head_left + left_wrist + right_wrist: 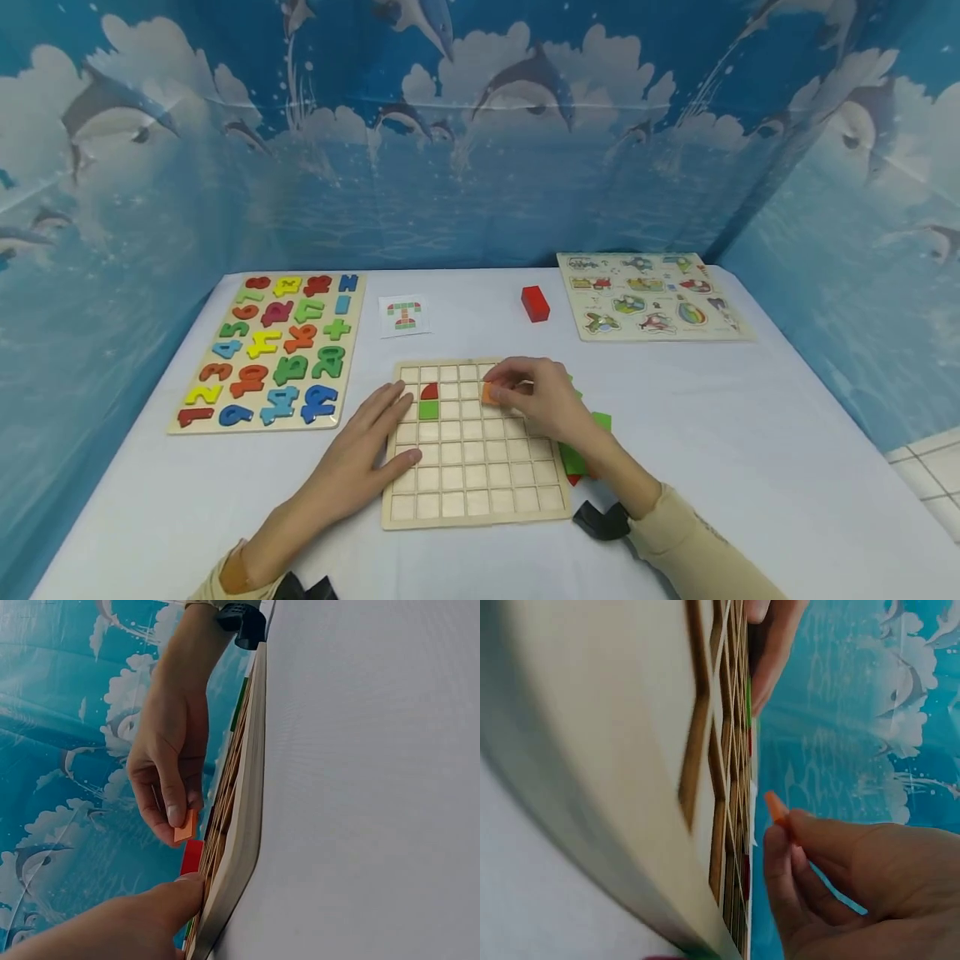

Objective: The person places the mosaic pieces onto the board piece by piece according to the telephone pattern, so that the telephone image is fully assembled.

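Observation:
In the head view, a wooden grid board (pixel 472 505) lies on the white table. A red quarter-circle tile (pixel 430 391) sits in a cell at its upper left, directly above a green square tile (pixel 428 409). My right hand (pixel 546 402) pinches a small orange tile (pixel 489 394) over the board's upper right part. In the right wrist view the orange tile (pixel 778 809) is between thumb and fingertips, apart from the board. My left hand (pixel 358 454) rests on the board's left edge, fingers extended, thumb across the grid.
Green tiles (pixel 573 461) and some red ones lie right of the grid, partly hidden by my right forearm. Behind it are a pattern card (pixel 386 326) and a red block (pixel 536 304). A number puzzle (pixel 341 333) lies left, a picture puzzle (pixel 600 287) back right.

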Demonstrator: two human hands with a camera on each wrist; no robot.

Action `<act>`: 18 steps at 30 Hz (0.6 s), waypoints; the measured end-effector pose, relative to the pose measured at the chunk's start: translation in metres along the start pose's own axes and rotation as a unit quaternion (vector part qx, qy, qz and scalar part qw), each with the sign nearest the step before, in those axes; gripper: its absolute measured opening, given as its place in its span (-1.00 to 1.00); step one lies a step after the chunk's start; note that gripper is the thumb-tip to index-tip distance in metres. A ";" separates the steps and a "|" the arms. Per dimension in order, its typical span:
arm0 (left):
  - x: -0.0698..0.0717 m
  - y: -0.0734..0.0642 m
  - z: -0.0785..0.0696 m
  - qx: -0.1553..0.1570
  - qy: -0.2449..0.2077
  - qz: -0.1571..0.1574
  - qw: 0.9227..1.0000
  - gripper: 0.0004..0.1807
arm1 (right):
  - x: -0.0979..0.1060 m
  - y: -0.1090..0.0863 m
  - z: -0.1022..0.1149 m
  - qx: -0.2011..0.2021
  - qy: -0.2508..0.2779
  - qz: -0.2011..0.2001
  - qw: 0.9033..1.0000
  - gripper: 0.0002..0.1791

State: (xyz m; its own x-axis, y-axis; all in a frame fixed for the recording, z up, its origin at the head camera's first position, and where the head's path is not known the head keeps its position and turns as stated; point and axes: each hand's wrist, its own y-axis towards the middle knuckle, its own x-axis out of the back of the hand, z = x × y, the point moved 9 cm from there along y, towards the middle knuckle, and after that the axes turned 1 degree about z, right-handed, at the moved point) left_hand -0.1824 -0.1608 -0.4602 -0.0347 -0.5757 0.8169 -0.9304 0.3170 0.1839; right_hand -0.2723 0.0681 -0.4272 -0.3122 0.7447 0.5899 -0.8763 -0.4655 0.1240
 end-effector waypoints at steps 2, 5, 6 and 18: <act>0.002 -0.001 0.001 0.005 0.004 0.000 1.000 -0.12 | -0.005 0.002 0.001 0.007 -0.002 0.005 1.000 -0.82; 0.006 0.000 0.002 0.004 0.012 0.001 1.000 -0.09 | -0.011 0.004 0.004 0.018 -0.005 0.013 1.000 -0.81; 0.006 0.000 0.001 0.002 0.014 0.003 1.000 -0.07 | -0.012 0.004 0.005 0.021 -0.006 0.014 1.000 -0.80; 0.006 0.000 -0.006 -0.023 0.014 -0.012 1.000 -0.02 | -0.026 -0.003 0.010 0.063 -0.077 0.002 0.995 -0.74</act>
State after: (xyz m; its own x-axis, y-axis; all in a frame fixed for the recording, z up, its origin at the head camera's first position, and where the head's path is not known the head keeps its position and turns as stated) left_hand -0.1802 -0.1599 -0.4520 -0.0023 -0.5626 0.8267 -0.9134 0.3378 0.2273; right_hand -0.2576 0.0449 -0.4348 -0.2466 0.6647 0.7053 -0.8195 -0.5315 0.2144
